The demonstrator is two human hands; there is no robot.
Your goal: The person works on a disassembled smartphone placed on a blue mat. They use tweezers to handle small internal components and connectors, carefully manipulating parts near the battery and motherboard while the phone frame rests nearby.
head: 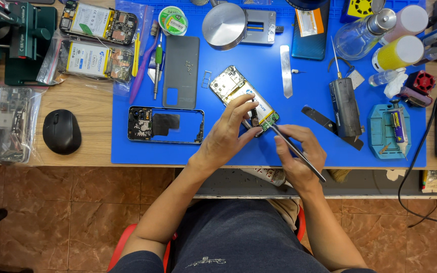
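Blue mat (299, 146) on wooden desk (92, 108), opened phone (244, 98) lying tilted near centre. Left hand (228, 132) at phone's 6 o'clock end, fingers curled narrow, steadying lower edge. Right hand (299, 154) at 4 o'clock of phone, pinching metal tweezers (294, 149), tips at phone's bottom. Grey back cover (180, 71) at 9 o'clock, black frame (165, 125) at 8 o'clock, black mouse (61, 131) far left.
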